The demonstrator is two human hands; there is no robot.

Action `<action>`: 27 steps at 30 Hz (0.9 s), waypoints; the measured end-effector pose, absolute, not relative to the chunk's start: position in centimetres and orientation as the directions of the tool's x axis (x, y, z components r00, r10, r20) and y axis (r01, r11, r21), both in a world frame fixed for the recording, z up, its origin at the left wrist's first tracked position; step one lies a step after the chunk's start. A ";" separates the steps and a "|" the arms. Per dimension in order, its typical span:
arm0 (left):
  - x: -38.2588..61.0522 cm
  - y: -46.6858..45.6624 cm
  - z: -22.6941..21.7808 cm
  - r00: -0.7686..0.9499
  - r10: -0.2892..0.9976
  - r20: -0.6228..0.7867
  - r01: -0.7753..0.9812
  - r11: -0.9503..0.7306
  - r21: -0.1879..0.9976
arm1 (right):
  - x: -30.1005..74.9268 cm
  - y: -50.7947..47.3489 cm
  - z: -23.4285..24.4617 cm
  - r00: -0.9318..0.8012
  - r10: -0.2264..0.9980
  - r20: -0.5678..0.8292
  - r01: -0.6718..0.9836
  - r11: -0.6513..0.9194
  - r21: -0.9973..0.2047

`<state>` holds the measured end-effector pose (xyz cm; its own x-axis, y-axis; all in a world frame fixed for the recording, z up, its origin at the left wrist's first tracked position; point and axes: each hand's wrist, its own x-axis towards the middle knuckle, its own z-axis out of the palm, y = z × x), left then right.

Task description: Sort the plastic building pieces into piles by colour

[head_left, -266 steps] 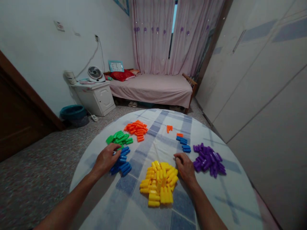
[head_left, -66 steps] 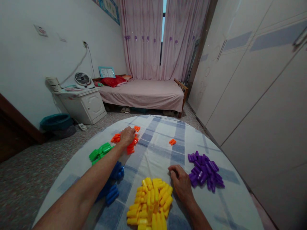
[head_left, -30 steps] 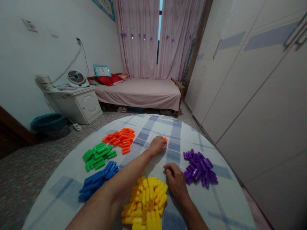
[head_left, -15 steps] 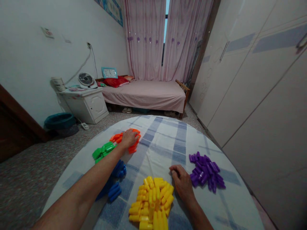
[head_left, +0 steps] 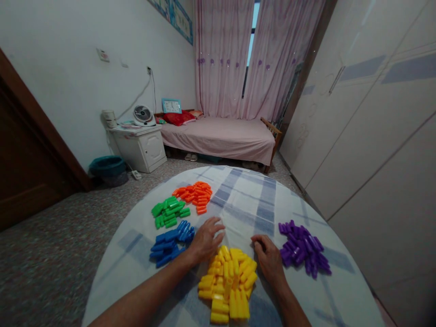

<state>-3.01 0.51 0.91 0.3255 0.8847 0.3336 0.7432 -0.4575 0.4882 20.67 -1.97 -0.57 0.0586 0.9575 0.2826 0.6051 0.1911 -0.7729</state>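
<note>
My left hand (head_left: 207, 237) is over the table with its fingers apart and slightly bent, and nothing shows in it. It lies between a heap of blue plastic pieces (head_left: 166, 249) and a taller pile of yellow tube-shaped pieces (head_left: 218, 277). Resting on the cloth, my right hand (head_left: 268, 259) has its fingers curled in, with nothing visible in them. It sits between the yellow pile and a spread of purple pieces (head_left: 303, 247). Farther off on the left are green pieces (head_left: 170, 211) and orange pieces (head_left: 195, 193). All look like small bullet-shaped plastic building blocks.
A round table with a checked cloth (head_left: 238, 195) carries the piles. Beyond it stands a bed (head_left: 225, 131). At the left are a white cabinet (head_left: 145, 150) with a fan (head_left: 143, 114) on top and a bin (head_left: 108, 170). A wardrobe (head_left: 374, 150) lines the right side.
My left hand has come off the orange pieces and moved back toward me, beside the yellow pile. The right hand stays resting. The view has turned slightly left.
</note>
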 end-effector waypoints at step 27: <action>-4.4 -2.3 -0.5 0.327 0.846 0.422 0.796 -0.487 0.359 | 20.1 -6.4 0.3 0.120 0.964 0.238 0.555 0.133 -0.821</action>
<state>-4.43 -2.30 -0.49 0.3268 0.8457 0.4220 0.7963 -0.4868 0.3590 20.14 -6.38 0.33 0.1203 0.9638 0.2378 0.5546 0.1334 -0.8213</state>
